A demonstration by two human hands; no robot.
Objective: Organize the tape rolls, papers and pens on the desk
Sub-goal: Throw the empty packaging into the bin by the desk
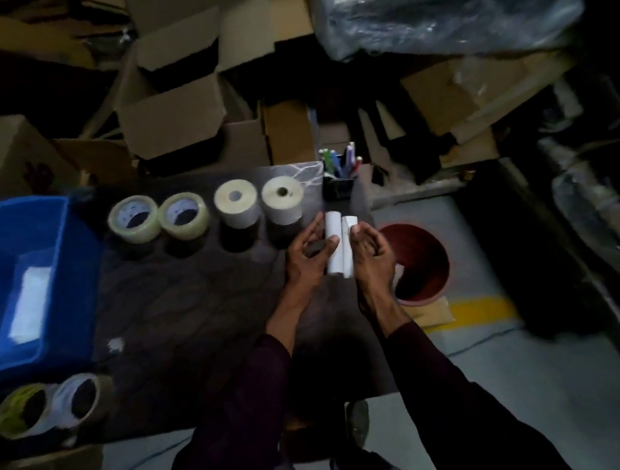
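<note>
Left hand [308, 253] is clasping the rolled papers [336, 247], thumb curling across; right hand [372, 256], fingers curled, is pressing alongside near the desk [196, 316] right edge. Best keeping ends flush.

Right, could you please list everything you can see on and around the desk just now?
clear tape rolls: two, clear, far edge of the desk, left
cream rolls: two, cream, right of the clear ones
white paper tubes: two, white, between the hands
pen holder: one, black, with coloured pens, far right corner
blue bin: one, blue, left end, white paper inside
near tape rolls: two, yellow-green and white-brown, near left corner
cardboard boxes: several, brown, behind the desk
round bin: one, dark red, floor to the right
left hand, right hand: each has a grip on a tube
</note>
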